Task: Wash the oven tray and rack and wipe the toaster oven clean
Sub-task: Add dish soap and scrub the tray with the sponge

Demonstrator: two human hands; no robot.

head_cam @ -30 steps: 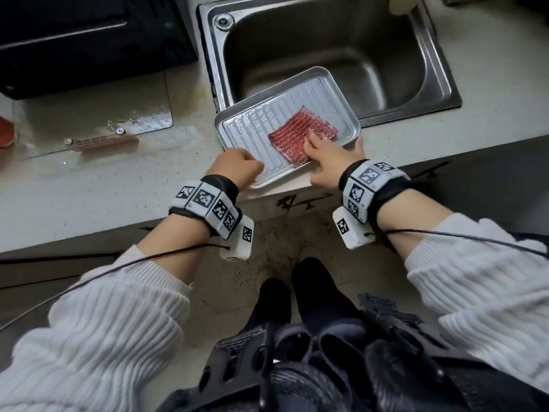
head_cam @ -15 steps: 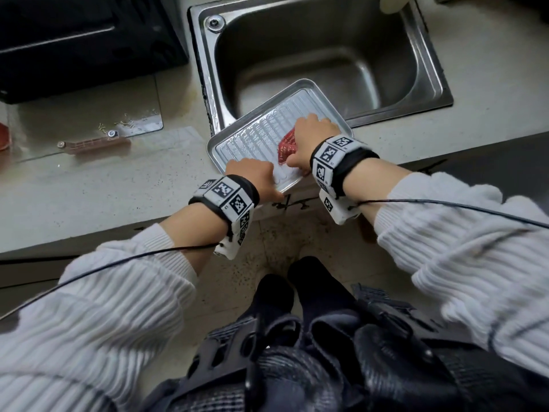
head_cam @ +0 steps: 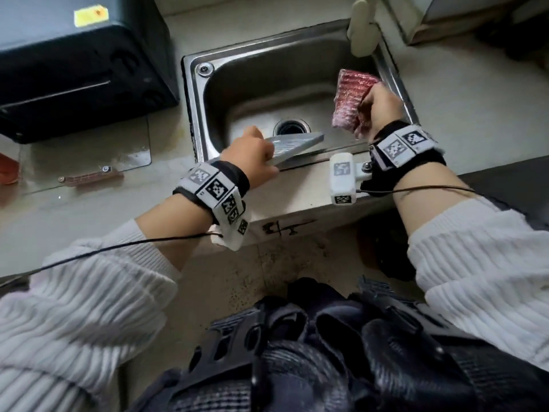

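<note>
Tilting the ribbed silver metal oven tray point(head_cam: 292, 146) into the steel sink point(head_cam: 252, 81), left hand point(head_cam: 252, 157) clamped on its edge; right hand point(head_cam: 378, 110) clutched the red scouring cloth point(head_cam: 350, 98) above the basin.

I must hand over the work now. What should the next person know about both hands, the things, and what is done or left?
Left hand: grips the oven tray, tilted over the sink front edge.
Right hand: holds the red scrubbing cloth above the sink's right side.
Toaster oven: on the counter, left of the sink.
Done: cannot tell.
Left: rinse tray, wash rack (not in view), wipe oven.
</note>
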